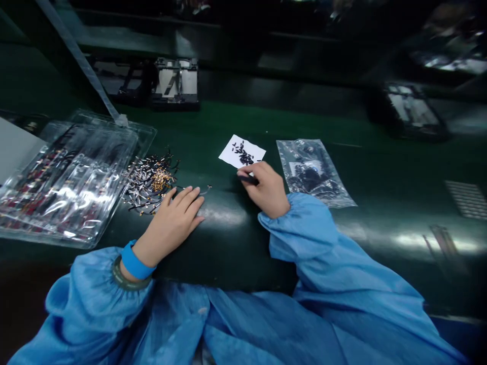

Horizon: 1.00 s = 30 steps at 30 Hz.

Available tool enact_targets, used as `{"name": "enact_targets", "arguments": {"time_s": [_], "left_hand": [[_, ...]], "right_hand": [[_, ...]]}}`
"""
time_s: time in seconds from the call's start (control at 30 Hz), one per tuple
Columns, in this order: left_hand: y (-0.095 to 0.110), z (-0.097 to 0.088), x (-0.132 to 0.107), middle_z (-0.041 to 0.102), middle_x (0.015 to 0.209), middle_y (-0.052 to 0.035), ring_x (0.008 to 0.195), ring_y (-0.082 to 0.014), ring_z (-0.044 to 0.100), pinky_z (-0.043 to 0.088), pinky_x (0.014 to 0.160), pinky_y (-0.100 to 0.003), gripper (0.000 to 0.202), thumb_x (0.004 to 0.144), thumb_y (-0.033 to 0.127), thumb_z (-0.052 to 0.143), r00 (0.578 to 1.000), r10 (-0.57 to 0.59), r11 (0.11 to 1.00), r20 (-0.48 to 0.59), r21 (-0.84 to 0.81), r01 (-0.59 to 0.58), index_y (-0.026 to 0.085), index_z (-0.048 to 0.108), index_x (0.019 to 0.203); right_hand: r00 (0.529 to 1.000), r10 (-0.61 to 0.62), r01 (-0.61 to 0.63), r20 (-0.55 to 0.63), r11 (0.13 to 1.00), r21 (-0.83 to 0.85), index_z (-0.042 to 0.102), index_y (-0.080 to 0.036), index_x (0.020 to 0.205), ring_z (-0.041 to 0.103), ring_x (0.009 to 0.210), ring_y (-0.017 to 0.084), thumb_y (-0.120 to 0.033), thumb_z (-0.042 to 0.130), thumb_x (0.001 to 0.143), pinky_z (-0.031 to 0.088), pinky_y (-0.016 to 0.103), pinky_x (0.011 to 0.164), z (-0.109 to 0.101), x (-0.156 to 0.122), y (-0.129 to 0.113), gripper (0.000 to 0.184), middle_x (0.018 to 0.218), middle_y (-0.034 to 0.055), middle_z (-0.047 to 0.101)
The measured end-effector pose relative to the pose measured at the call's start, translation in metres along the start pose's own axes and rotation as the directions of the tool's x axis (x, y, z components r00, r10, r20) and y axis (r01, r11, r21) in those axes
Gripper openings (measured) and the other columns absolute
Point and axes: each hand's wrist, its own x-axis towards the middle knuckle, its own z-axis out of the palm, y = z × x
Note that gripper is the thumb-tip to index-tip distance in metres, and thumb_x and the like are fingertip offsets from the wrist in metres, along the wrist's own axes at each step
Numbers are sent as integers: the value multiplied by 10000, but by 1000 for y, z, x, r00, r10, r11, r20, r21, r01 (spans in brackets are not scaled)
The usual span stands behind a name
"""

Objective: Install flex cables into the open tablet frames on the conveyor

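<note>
My left hand (173,223) lies flat on the dark green bench with its fingers stretched out. By its fingertips is a thin flex cable (206,190) with a small metallic end. Just left of that hand spreads a pile of small black, silver and gold flex cables (150,180). My right hand (266,188) is closed in a pinch around a slim dark tool (248,178), mostly hidden by the fingers. Directly beyond the right hand, a white paper square (230,154) carries many tiny black pieces (244,154).
Clear plastic trays (72,187) of parts are stacked at the left. Right of my right hand lies a clear bag (315,172) with dark contents. Black fixtures (177,83) stand at the back, another (413,109) at the back right. A perforated light sheet (467,198) sits far right.
</note>
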Motion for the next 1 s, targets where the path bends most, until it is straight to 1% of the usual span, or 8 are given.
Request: {"name": "enact_targets", "arguments": {"time_s": [0.17,0.43,0.6,0.73,0.8,0.87,0.93,1.0], "left_hand": [[0,-2,-6,600,1351,-157,1267,-322,543,428,1031,-524,365,975,288,457,999,-7,1000,-43,15,7,82,595,1244],[-2,3,-9,600,1339,-182,1264,-331,546,427,1028,-540,351,976,284,446,998,-19,1000,-59,-20,18,88,607,1219],[-2,1,-10,609,1319,-194,1254,-330,557,435,1028,-543,340,974,281,449,997,-28,998,-74,-57,24,92,607,1207],[-6,-4,-13,596,1332,-195,1256,-326,553,442,1033,-521,331,962,270,475,994,-74,996,-78,-58,69,88,589,1214],[-13,-7,-15,593,1333,-200,1258,-329,549,442,1035,-519,343,960,282,482,988,-127,991,-87,-51,123,90,578,1227],[-22,-9,-17,587,1337,-209,1268,-337,540,436,1039,-528,361,961,299,479,980,-183,983,-83,-37,181,92,571,1242],[-31,-9,-16,573,1353,-218,1292,-350,517,416,1052,-546,380,968,309,463,971,-230,973,-65,-11,229,89,563,1261],[-39,-8,-15,553,1373,-226,1325,-365,480,387,1070,-565,408,975,322,439,963,-266,964,-43,11,267,80,551,1285]], "right_hand": [[958,281,-261,59,938,-227,683,-190,896,637,860,243,-256,578,857,483,357,761,-14,34,19,130,896,96,682],[906,353,-232,234,876,-423,696,-157,973,633,905,267,-270,566,878,465,364,764,-1,50,11,196,1022,136,691],[933,305,-201,193,883,-423,691,-151,936,626,823,251,-249,523,894,474,369,730,4,44,20,199,930,133,683],[975,172,-114,140,930,-349,667,-172,939,618,824,255,-205,531,871,467,369,710,-9,39,13,155,960,130,667],[967,71,-9,246,969,-245,657,-190,924,618,828,234,-216,544,877,464,345,721,-15,38,0,124,940,101,671],[876,-13,76,482,991,-111,656,-193,908,619,808,201,-239,566,890,459,308,722,-15,39,-16,102,893,69,675],[726,-63,115,684,993,-30,660,-188,904,619,794,178,-253,581,902,448,280,711,-8,40,-31,103,880,57,677],[649,-47,129,759,991,-48,660,-182,921,623,812,178,-257,579,912,434,274,703,2,42,-40,111,925,68,680]]}}
